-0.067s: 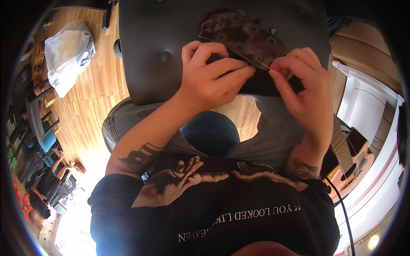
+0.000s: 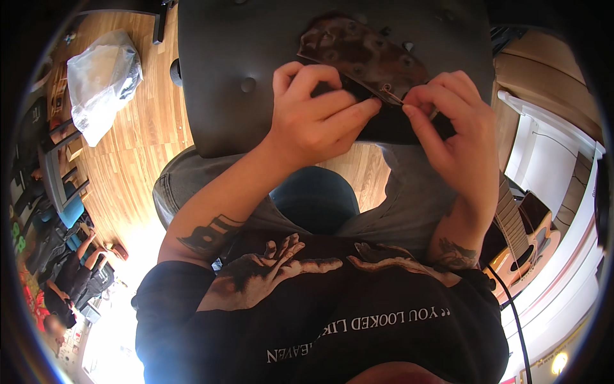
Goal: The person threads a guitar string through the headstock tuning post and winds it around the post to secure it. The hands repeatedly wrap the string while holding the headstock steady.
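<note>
Glossy mottled-brown panel (image 2: 359, 48) on tufted black padding (image 2: 220, 48)

The brown plate (image 2: 361, 50) looks smooth and shiny, like plastic. The wire (image 2: 394, 97) looks like metal. The pad (image 2: 220, 115) is smooth and leathery, with a soft shine. The bag (image 2: 105, 80) is crinkly, shiny plastic. The floor (image 2: 137, 185) looks like wood. The shirt (image 2: 396, 297) is dull cloth.

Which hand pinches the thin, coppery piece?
The right hand: its thumb and forefinger pinch the thin piece; the left hand is instead by the lower edge of the glossy brown panel.
</note>
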### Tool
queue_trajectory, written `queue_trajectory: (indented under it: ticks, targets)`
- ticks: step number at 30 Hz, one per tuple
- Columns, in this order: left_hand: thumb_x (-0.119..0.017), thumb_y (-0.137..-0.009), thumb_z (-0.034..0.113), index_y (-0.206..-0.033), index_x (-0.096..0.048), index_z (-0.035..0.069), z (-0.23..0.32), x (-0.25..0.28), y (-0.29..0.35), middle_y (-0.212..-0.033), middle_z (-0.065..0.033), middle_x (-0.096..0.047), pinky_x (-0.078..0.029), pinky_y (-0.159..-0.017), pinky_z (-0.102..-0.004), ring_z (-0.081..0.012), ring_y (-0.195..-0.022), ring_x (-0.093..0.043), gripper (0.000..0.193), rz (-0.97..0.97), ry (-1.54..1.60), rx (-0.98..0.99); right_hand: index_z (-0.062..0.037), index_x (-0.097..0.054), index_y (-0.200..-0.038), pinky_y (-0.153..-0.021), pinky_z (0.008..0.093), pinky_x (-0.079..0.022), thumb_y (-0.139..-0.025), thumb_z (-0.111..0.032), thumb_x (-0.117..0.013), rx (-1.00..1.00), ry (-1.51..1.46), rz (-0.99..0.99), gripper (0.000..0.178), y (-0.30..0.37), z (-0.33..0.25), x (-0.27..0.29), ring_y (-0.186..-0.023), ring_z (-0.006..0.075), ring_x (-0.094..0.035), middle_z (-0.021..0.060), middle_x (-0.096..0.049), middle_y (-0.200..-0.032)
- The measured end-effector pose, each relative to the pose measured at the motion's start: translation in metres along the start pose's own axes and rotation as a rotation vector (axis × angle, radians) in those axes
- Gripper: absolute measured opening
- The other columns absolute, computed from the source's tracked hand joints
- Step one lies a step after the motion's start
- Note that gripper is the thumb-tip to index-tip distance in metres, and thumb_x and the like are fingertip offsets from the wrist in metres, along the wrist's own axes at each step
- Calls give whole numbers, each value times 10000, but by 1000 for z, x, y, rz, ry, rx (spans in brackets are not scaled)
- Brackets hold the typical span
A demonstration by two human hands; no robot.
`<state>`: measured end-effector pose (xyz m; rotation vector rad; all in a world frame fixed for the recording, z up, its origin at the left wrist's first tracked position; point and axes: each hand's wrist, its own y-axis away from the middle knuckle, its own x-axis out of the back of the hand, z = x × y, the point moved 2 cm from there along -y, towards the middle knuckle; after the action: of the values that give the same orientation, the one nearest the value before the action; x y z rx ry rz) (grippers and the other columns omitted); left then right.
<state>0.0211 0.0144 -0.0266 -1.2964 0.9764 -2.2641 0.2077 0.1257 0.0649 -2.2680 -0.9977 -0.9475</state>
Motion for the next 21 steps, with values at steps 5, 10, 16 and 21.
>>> queue_trajectory:
  ticks: [5, 10, 16, 21]
  targets:
    - [-942, -685, 243, -774, -746, 185, -5, -2, 2, -858, 42, -623, -410, -831, -421, -240, -939, -611, 222, -49, 37, 102, -33, -760, -952, -689, 376, -512, -843, -3, -796, 1, 5, -2, 119, 0, 0, 0, -819, 254, -647, 67, -676, -839]
    - [-971, -660, 260, -716, -678, 169, 2, 3, -3, -900, 16, -590, -408, -824, -422, -257, -941, -606, 312, -77, 76, 126, -33, -759, -945, -687, 373, -517, -837, 0, -794, -4, 13, 0, 119, 0, -1, 1, -825, 252, -654, 66, -681, -841]
    - [-940, -694, 197, -820, -720, 189, -6, -8, -2, -901, 22, -641, -431, -834, -414, -247, -948, -631, 254, 65, 67, 227, -33, -755, -943, -677, 369, -523, -828, 4, -789, 6, 24, -1, 125, 0, -2, 0, -821, 256, -658, 66, -682, -839]
    - [-905, -710, 134, -903, -772, 198, -7, -1, -2, -952, 37, -718, -447, -854, -405, -231, -947, -658, 243, -2, 109, 45, -28, -752, -941, -680, 374, -528, -829, -7, -796, -6, 38, -11, 122, 1, -3, 1, -829, 270, -657, 76, -683, -845]
